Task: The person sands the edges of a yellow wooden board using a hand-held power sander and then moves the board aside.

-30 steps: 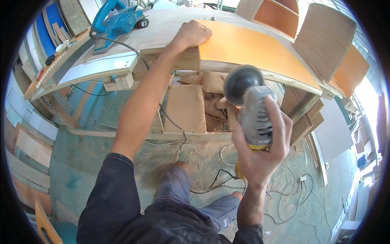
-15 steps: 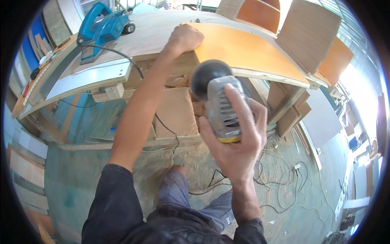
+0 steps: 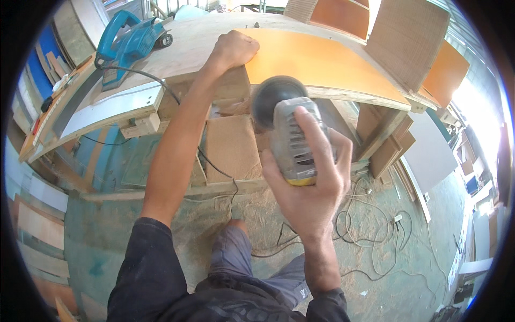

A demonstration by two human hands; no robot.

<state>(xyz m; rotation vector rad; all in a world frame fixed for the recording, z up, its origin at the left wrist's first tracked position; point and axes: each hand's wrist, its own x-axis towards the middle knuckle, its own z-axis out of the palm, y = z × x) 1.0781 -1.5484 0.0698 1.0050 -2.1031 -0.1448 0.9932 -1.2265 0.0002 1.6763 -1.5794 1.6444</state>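
Observation:
My right hand [image 3: 311, 188] grips a grey power sander [image 3: 287, 129] with a round dark pad, held in the air just in front of the near edge of the orange board [image 3: 316, 59]. My left hand [image 3: 233, 49] rests as a fist on the board's left end, pressing it onto the plywood workbench [image 3: 188, 48]. The sander's pad faces the board's edge; whether it touches cannot be told.
A blue electric planer [image 3: 129, 43] with a black cord lies on the bench's left side. Wood offcuts and panels [image 3: 230, 147] sit under the bench. Cables [image 3: 370, 225] lie coiled on the sawdust-covered floor at right. Boards [image 3: 413, 43] lean at the back right.
My right hand has carried the sander leftward and up, from beside the bench toward the orange board's near edge. My left hand has stayed on the board.

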